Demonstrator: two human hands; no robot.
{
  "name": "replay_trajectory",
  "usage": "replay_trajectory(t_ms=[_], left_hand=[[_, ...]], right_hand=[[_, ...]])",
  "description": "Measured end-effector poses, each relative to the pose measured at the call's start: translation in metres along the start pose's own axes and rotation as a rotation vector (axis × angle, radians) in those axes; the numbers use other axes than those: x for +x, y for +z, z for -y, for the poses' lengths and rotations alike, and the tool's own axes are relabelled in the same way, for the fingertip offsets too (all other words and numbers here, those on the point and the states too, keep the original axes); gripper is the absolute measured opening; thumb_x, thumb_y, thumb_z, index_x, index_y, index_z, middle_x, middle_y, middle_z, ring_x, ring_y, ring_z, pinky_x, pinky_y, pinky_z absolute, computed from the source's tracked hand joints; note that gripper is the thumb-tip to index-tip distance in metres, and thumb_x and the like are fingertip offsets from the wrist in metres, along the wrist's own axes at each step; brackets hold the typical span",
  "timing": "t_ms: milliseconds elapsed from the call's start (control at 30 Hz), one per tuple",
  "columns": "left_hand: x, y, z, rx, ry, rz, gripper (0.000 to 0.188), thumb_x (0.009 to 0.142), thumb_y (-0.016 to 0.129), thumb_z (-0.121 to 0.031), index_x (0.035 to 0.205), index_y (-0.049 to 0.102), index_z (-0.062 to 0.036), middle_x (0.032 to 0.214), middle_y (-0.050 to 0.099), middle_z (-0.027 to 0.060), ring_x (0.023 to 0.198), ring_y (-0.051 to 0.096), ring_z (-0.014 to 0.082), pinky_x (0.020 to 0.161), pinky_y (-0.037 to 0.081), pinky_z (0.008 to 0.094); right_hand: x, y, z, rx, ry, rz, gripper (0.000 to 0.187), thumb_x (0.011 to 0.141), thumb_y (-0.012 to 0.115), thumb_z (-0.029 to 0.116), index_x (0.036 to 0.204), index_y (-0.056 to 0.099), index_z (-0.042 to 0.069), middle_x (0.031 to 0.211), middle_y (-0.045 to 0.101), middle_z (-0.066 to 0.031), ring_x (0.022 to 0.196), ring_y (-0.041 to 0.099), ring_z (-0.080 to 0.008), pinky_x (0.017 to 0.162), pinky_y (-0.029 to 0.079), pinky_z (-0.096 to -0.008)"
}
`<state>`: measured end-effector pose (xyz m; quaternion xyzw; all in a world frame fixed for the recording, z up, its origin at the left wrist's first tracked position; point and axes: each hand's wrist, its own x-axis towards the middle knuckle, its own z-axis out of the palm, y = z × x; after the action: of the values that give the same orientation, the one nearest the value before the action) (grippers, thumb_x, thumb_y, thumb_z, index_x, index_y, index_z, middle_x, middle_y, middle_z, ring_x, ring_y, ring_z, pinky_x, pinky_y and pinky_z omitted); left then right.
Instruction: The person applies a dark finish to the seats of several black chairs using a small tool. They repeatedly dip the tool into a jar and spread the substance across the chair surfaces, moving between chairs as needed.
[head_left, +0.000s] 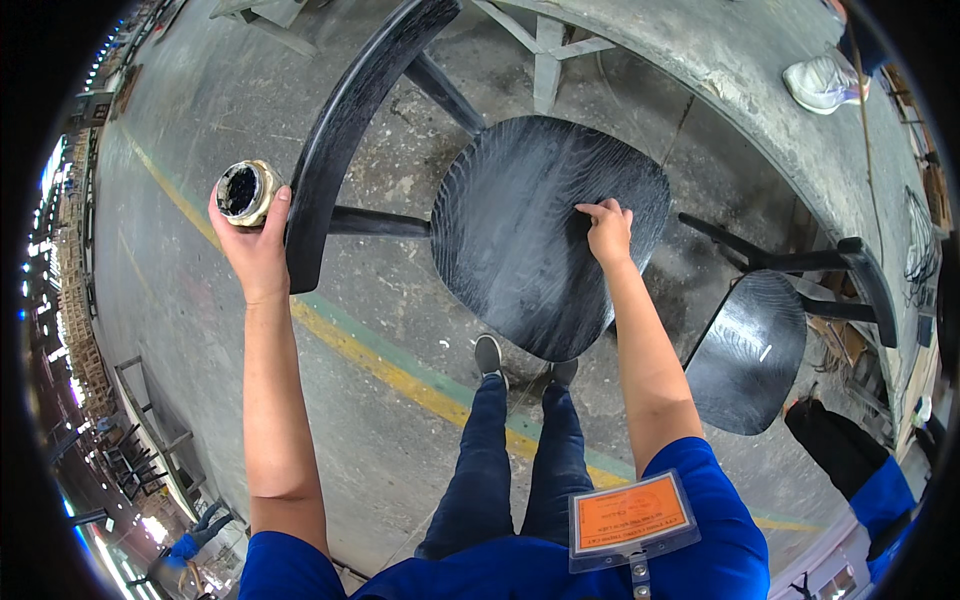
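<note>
On the left, my left hand point(257, 240) grips a small pale jar point(262, 190) with dark smears on its rim and black stuff inside. The hand is beside the curved backrest point(345, 110) of a black wooden chair. Over the right part of its wood-grained seat point(510, 240), my right hand point(609, 232) is closed, with the index finger reaching left at the surface. Whether anything small is pinched in those fingers is hidden. A paler, dull patch crosses the middle of the seat.
A second black chair point(755, 350) stands at the right, a small white strip on its seat. Behind is a grey table point(740, 75) on a pale leg frame point(548, 65). Another person's shoe point(822, 84) shows at upper right. A yellow line point(370, 358) crosses the concrete floor.
</note>
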<state>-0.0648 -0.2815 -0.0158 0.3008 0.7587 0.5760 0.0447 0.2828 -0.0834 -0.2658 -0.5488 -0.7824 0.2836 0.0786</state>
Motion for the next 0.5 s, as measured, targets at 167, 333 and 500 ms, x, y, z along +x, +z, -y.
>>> replay_trajectory(t_ms=[167,333,500], left_hand=[[0.000,0.000,0.001,-0.017,0.004,-0.005,0.070,0.080,0.078,-0.003,0.136,0.036,0.0013,0.123,0.053,0.0104,0.112,0.055,0.0181,0.098,0.045,0.0319],[0.000,-0.001,0.001,0.026,0.009,-0.006,0.071,0.080,0.078,-0.005,0.136,0.036,0.0017,0.123,0.053,0.0110,0.113,0.055,0.0186,0.098,0.045,0.0321],[0.000,0.000,0.003,0.003,0.007,-0.011,0.072,0.080,0.078,-0.005,0.137,0.035,0.0017,0.123,0.053,0.0114,0.113,0.055,0.0189,0.099,0.045,0.0321]], right_hand=[[-0.001,-0.002,0.001,0.001,0.001,0.028,0.040,0.084,0.053,-0.004,0.104,0.076,0.022,0.105,0.059,-0.0048,0.096,0.049,-0.0306,0.092,0.046,-0.0379],[0.009,-0.008,-0.005,0.013,-0.020,0.006,0.039,0.084,0.055,-0.003,0.105,0.075,0.023,0.101,0.060,-0.0045,0.095,0.050,-0.0307,0.091,0.046,-0.0385],[0.015,-0.003,-0.011,-0.066,-0.061,-0.172,0.042,0.079,0.056,-0.003,0.104,0.076,0.025,0.098,0.060,-0.0031,0.097,0.051,-0.0299,0.088,0.048,-0.0391]])
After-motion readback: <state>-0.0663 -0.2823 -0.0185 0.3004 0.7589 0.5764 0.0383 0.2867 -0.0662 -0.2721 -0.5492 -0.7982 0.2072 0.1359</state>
